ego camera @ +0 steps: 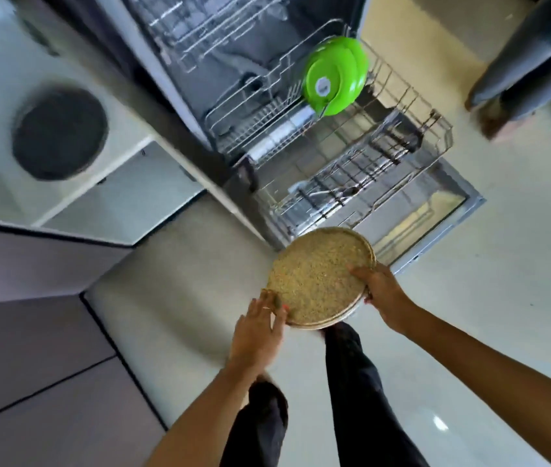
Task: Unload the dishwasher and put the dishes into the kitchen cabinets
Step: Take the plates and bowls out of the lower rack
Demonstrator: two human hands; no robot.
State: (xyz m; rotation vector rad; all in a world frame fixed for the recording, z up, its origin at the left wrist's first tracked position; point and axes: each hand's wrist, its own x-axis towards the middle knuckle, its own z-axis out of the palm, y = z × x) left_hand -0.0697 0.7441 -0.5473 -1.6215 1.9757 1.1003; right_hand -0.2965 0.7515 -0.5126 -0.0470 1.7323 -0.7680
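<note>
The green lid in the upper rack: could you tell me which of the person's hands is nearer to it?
Right. The right hand grips the round speckled plate's right rim, below the green lid. The left hand holds the plate's lower-left edge, lower in view and farther away.

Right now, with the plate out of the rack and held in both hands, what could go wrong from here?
1. The round speckled tan plate is held only at opposite rim edges by the left hand and right hand; either grip could slip.
2. The pulled-out lower wire rack and open dishwasher door sit just ahead, a likely trip or shin hazard.
3. The bright green plastic lid stands on edge and may topple if the rack is bumped.
</note>
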